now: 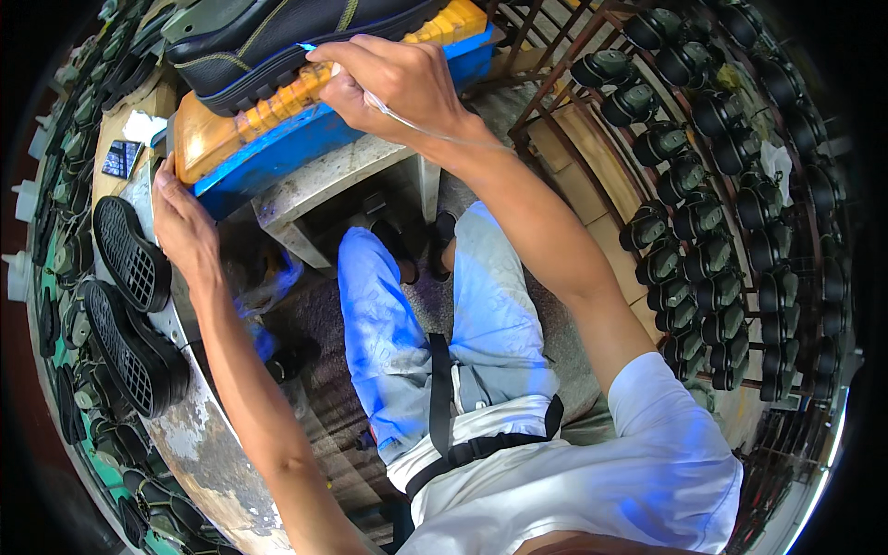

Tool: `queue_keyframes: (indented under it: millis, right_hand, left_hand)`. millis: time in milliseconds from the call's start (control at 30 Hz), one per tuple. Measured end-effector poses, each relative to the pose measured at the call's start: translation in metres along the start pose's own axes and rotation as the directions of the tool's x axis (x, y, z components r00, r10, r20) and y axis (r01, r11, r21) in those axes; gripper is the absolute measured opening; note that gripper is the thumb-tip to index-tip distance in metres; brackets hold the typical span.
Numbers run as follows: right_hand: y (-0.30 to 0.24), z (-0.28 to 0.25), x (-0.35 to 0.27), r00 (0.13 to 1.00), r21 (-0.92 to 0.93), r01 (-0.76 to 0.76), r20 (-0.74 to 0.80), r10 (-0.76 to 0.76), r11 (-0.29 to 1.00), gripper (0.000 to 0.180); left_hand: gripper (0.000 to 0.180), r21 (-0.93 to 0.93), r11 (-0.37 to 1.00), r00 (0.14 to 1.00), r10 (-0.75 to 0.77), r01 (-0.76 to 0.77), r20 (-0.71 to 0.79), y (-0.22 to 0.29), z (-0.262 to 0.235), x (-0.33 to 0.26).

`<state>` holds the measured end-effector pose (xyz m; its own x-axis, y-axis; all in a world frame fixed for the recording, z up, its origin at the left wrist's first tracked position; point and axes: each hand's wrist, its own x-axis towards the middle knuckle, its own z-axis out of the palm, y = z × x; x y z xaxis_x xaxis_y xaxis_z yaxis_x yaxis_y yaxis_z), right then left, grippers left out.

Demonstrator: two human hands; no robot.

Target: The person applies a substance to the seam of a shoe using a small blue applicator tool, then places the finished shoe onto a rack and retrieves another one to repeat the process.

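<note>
A black shoe (268,42) with yellow stitching and a deeply grooved sole lies along the top of a ridged yellow block (208,139). Beneath the yellow part is a blue base (268,162). My right hand (393,83) is closed in a pinch on a slim, pointed, pen-like tool (308,47), its blue-lit tip close to the shoe's lower edge. A thin pale cord crosses that wrist. My left hand (188,222) rests against the block's left end, fingers stretched upward and partly hidden. Two loose black soles (129,254) lie on the bench beside my left forearm.
A worn bench (208,462) curves along my left, with rows of shoe parts beyond it. A pale stand (338,171) sits under the block, ahead of my knees. Metal racks on the right carry many black shoes (708,250). A small picture card (120,159) lies at the far left.
</note>
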<state>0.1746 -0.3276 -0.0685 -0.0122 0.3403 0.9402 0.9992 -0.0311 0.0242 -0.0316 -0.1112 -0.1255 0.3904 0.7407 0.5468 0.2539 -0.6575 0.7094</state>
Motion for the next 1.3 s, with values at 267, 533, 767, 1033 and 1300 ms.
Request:
queue_keyframes:
  millis: [267, 533, 767, 1033, 1300]
  right_hand:
    - [0.009, -0.061, -0.014, 0.991, -0.118, -0.115, 0.062, 0.122, 0.986, 0.015]
    - [0.014, -0.112, 0.000, 0.989, -0.142, -0.134, 0.042, 0.141, 0.981, 0.018]
    - [-0.008, -0.165, 0.009, 0.570, 0.745, -0.638, 0.289, 0.769, 0.193, 0.044]
    - [-0.018, -0.122, -0.001, 0.531, 0.759, -0.650, 0.481, 0.698, -0.029, 0.050]
    - [-0.008, -0.066, 0.013, 0.640, -0.026, -0.679, 0.468, 0.609, 0.734, 0.087]
  left_hand:
    - [0.051, -0.137, 0.991, 0.988, 0.011, 0.011, 0.155, -0.046, 0.010, 0.047]
    - [0.046, -0.290, 0.953, 0.990, -0.056, 0.092, 0.129, -0.091, 0.030, 0.092]
    - [0.043, -0.347, 0.929, 0.990, -0.143, 0.128, -0.019, -0.027, 0.028, 0.022]
    - [0.047, -0.433, 0.877, 0.969, -0.125, 0.208, 0.212, 0.097, -0.015, -0.145]
    - [0.078, 0.121, 0.844, 0.853, 0.515, -0.522, 0.084, 0.143, 0.002, 0.027]
